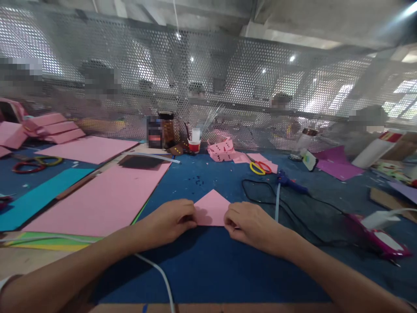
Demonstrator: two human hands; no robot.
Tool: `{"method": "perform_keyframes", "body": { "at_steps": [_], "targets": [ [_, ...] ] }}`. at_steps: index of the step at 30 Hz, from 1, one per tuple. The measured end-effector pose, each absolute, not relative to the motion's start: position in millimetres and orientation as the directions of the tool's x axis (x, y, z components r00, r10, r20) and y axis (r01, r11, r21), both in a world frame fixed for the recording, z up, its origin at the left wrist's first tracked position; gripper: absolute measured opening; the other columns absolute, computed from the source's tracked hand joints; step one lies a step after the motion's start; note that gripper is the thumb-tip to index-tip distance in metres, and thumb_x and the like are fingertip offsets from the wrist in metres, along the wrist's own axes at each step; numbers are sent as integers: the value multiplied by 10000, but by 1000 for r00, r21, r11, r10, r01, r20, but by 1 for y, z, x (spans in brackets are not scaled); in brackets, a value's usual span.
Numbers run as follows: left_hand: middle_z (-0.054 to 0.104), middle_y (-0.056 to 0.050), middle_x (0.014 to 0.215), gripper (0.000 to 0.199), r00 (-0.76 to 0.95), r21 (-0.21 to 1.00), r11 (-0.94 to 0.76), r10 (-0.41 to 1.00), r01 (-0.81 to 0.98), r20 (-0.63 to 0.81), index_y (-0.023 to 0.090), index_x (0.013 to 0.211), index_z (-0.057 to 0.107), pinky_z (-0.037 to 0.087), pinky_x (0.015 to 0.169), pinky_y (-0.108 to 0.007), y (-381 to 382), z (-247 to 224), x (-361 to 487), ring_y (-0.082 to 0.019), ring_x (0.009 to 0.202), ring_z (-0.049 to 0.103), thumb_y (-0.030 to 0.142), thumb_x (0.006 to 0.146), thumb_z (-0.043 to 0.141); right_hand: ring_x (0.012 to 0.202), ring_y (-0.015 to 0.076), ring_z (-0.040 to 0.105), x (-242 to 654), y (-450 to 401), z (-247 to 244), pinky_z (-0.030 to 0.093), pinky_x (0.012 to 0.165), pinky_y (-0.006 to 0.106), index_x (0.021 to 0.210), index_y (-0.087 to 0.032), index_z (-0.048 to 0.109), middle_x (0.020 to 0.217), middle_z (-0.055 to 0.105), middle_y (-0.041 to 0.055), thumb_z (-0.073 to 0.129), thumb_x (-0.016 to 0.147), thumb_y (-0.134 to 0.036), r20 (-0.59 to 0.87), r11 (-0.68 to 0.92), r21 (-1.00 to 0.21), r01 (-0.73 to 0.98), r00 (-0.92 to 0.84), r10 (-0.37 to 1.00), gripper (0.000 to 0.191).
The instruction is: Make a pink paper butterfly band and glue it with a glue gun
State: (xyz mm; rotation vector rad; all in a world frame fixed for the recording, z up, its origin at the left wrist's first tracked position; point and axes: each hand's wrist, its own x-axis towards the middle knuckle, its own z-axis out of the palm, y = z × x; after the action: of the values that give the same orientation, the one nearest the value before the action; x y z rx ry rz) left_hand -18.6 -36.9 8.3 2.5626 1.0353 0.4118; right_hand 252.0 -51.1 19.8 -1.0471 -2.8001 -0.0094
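Observation:
A piece of pink paper (212, 209) folded to a triangle lies on the blue table mat, its peak pointing away from me and its straight edge toward me. My left hand (178, 219) pinches its left corner between thumb and curled fingers. At the opposite corner my right hand (244, 221) is closed on the paper in the same way, with the fingertips partly hidden. Both hands rest close to the mat.
Right of my hands lie a blue glue gun (291, 182) with a black cord and a purple power strip (378, 239). Scissors (260, 168) and a pink paper crown (222, 150) lie ahead. Large pink sheets (107, 195) cover the left. A perforated metal screen (228, 78) stands behind.

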Motion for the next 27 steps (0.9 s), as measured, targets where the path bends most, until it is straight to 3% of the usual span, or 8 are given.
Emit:
{"method": "perform_keyframes", "body": {
  "at_steps": [9, 16, 27],
  "targets": [
    [615, 3, 846, 88, 669, 490, -622, 736, 611, 102, 194, 845, 640, 370, 708, -231, -35, 8, -18, -146, 807, 562, 259, 897, 611, 832, 155, 548, 260, -58, 37, 361, 742, 279, 941, -186, 608, 930, 644, 14, 552, 948, -241, 79, 759, -192, 623, -761, 644, 79],
    [583, 23, 784, 118, 656, 541, -587, 750, 602, 84, 192, 783, 637, 353, 632, -220, -35, 7, -19, -117, 699, 526, 268, 873, 631, 822, 155, 559, 261, -54, 36, 357, 732, 280, 928, -178, 618, 914, 650, 19, 522, 957, -223, 57, 764, -202, 613, -771, 634, 110],
    [710, 19, 809, 134, 571, 677, -370, 816, 637, -92, 218, 822, 704, 432, 675, -240, -30, 9, -21, -165, 767, 637, 349, 817, 675, 839, 162, 593, 266, -49, 34, 377, 720, 267, 963, -184, 624, 939, 678, 24, 514, 961, -249, 19, 709, -281, 647, -735, 678, 128]
  ]
}}
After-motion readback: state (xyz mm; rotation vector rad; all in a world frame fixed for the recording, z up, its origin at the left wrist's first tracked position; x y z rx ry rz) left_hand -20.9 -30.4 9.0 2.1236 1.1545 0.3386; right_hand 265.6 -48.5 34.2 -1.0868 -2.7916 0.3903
